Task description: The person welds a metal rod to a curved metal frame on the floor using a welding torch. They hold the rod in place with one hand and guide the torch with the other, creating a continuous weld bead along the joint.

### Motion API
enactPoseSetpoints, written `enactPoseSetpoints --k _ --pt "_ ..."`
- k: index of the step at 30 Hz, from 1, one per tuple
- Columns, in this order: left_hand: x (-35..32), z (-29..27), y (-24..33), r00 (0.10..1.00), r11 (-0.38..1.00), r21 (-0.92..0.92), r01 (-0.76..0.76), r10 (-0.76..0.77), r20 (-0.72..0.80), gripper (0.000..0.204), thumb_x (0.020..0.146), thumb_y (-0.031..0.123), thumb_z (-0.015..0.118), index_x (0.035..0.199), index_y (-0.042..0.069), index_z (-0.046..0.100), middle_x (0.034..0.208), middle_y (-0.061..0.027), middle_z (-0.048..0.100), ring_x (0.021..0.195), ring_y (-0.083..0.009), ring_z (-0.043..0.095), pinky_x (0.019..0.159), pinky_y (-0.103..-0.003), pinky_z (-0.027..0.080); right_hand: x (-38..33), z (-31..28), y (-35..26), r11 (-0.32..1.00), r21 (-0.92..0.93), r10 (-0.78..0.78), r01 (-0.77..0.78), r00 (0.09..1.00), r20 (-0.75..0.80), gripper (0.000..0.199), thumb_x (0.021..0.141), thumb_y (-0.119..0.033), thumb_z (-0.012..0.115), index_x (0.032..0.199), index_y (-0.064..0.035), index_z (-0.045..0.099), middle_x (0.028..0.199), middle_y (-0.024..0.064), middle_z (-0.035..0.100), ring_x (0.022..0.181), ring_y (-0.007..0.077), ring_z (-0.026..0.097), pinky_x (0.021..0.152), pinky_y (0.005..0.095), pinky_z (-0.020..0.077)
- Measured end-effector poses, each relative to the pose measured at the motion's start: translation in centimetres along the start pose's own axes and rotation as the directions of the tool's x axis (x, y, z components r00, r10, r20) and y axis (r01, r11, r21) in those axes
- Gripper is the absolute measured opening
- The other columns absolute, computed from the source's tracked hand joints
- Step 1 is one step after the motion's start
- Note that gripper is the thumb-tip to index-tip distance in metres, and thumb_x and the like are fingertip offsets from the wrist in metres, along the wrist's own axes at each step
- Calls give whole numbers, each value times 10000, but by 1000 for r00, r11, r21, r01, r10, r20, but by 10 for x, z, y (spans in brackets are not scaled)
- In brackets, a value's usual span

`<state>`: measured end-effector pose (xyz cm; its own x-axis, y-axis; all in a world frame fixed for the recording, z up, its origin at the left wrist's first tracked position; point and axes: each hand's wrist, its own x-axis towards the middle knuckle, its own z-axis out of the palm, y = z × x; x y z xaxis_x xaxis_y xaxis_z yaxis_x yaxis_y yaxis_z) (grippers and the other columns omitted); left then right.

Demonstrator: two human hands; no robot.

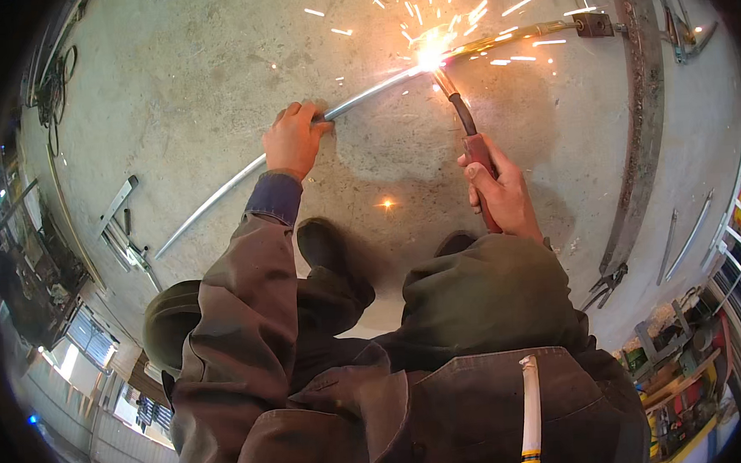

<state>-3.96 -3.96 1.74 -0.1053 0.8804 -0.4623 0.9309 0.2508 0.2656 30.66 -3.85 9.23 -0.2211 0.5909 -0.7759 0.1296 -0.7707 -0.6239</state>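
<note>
My left hand [295, 139] is closed around a long silvery metal rod [372, 92], which slants up to the right from near the left of the floor. In my right hand [504, 188] is a welding torch [478, 153] with a reddish handle and a dark bent neck. Its nozzle points at the rod's far end, where a bright arc [433, 56] throws sparks upward and sideways. Beyond the glare runs a yellowish bar [511, 38], ending at a dark metal block [593, 24]. The glare hides the joint itself.
A long rusty steel bar [641, 113] lies on the concrete floor at right, pliers [609, 282] at its near end. Clamps [124, 225] and dark cable [55, 94] are at left. Tools and stock [684, 357] crowd the lower right. A white-and-yellow stick [529, 417] shows before my clothing.
</note>
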Motion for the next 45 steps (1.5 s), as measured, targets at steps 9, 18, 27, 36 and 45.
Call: enactPoseSetpoints --k 9,18,27,36,45 --pt "1 12 -10 988 996 -16 -83 81 -130 291 880 374 792 1043 138 741 994 -66 704 962 -332 696 788 -466 543 -8 -4 0 999 30 -12 12 1000 23 529 1056 -213 635 1520 -15 477 1143 28 652 655 64 552 569 259 482" --pt "0 10 -9 988 997 -9 -79 77 -132 287 886 370 787 1042 134 743 988 -63 706 946 -325 705 777 -458 556 -10 -1 -5 1000 9 -8 7 1000 12 487 1048 -217 629 1482 -26 517 1103 26 650 645 60 558 558 255 481" --pt "0 10 -8 989 997 2 -82 81 -121 262 890 330 788 1047 127 737 990 -64 710 962 -312 705 779 -451 565 -8 1 -8 998 -56 24 -25 1000 -6 490 1035 -215 626 1467 -7 528 1002 20 642 644 60 555 549 258 474" --pt "0 6 -3 995 999 9 -43 44 -90 240 888 321 788 1023 134 722 999 -55 706 991 -305 704 789 -456 570 -3 0 -3 999 -41 25 -25 1000 7 464 1020 -217 638 1418 5 546 1003 21 642 642 69 553 535 265 464" --pt "0 2 -4 999 998 68 -12 14 -35 290 908 332 747 1169 205 748 1115 -61 697 1103 -299 680 881 -476 583 6 -8 9 995 -97 -4 9 999 53 342 1017 -217 634 1291 -14 601 875 36 635 627 92 585 540 283 492"
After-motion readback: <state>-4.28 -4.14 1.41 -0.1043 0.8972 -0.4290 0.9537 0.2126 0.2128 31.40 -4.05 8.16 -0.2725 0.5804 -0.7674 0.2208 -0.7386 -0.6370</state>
